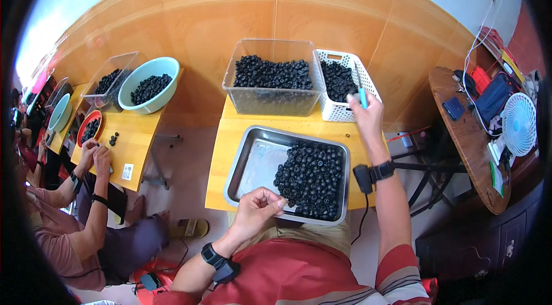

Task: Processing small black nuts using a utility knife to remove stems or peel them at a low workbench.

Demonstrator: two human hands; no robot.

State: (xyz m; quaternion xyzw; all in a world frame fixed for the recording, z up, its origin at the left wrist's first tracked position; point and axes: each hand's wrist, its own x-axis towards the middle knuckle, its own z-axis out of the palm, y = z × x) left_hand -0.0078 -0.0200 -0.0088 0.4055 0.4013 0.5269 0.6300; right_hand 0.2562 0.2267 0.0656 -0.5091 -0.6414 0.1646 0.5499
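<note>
A steel tray lies on the yellow table in front of me, with dark blueberries heaped over its right side. My left hand is closed at the tray's near edge, thumb and fingers pinched together beside the berries; whatever is between the fingertips is too small to make out. My right hand is raised by the white perforated basket, gripping a thin pointed tool with a turquoise handle. Its dark narrow tip points up and away, over the basket's right side. Blueberries fill much of that basket.
A clear plastic bin of blueberries stands left of the basket. At left, a co-worker's hands are over another yellow table with a pale green basin and a red bowl. A fan stands on a brown table at right.
</note>
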